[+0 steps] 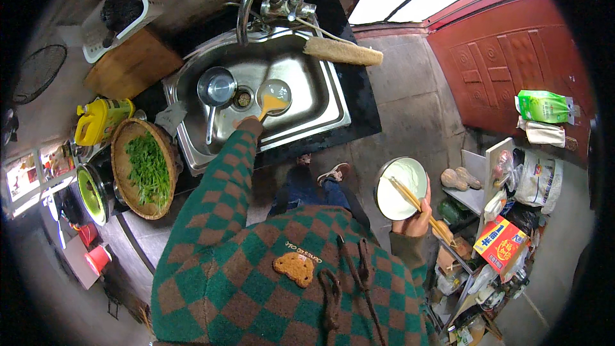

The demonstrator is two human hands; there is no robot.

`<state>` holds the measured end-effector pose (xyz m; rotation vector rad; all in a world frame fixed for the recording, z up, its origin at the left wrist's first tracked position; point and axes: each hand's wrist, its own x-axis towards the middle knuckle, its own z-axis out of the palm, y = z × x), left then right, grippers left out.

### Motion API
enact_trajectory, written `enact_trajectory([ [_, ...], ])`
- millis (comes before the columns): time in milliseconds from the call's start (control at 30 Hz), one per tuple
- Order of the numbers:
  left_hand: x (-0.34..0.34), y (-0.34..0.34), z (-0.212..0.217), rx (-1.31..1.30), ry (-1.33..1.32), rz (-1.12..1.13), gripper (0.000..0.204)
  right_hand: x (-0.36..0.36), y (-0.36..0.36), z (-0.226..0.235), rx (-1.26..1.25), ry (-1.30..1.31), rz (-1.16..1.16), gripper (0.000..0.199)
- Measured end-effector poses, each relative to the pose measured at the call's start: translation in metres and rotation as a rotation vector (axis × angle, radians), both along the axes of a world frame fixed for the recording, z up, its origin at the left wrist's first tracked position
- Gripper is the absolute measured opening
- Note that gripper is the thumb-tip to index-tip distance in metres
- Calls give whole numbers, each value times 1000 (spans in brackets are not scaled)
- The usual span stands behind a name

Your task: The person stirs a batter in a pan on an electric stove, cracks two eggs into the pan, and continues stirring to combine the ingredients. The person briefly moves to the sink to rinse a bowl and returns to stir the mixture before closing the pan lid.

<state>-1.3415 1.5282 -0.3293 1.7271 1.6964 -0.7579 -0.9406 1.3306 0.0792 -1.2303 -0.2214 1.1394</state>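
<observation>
My left hand (250, 125) is over the sink's near edge, closed round the handle of an orange spatula (274, 102). The spatula's flat end lies over a small round bowl (264, 90) in the steel sink (314, 83). Left of that bowl, next to the drain, sits a metal water scoop (216, 87) with its handle toward me. Away from the sink, my right hand (415, 221) holds up a bowl (397, 182) that looks white inside; whether that is its content I cannot tell. A pair of chopsticks (407, 193) lies across it, pressed by the same hand.
A curved faucet (246, 9) rises behind the sink, and a loofah (343, 51) lies on its right corner. To the left stand a wicker basket of greens (147, 170), a yellow jug (102, 122) and a wooden board (131, 61). A cluttered shelf (477, 202) is at my right.
</observation>
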Motion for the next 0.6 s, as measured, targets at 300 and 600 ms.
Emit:
enact_trajectory([
  [300, 5, 7, 41, 136, -145, -296, 48, 3, -6, 1, 27, 46, -18, 56],
  [600, 147, 14, 230, 239, -1415, 730, 32, 40, -42, -5, 173, 48, -187, 55],
])
